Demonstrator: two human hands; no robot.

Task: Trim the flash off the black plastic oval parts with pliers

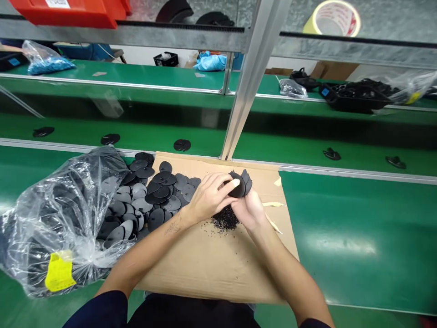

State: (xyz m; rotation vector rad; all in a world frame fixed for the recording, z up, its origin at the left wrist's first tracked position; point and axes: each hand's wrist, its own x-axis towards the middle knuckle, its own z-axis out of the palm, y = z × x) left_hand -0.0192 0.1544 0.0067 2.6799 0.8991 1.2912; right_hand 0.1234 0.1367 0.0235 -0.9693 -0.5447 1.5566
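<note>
My left hand (212, 193) presses its fingers onto a round black plastic disc (238, 187), with something pale on one fingertip. From below and to the right, my right hand (251, 210) grips the same black part, whose flat flap sticks up at its right edge. The two hands meet over a heap of tiny black pieces (225, 219) on the cardboard sheet (211, 264). Left of them lies a loose pile of black discs (164, 189). My palms hide the underside of the held part.
A clear plastic bag (78, 205) of discs with a yellow label lies at the left. A metal post (244, 86) rises behind the cardboard. Black parts sit spaced along the green conveyor belt (146, 130). A tape roll (336, 20) and a red bin (68, 11) are on the shelf above.
</note>
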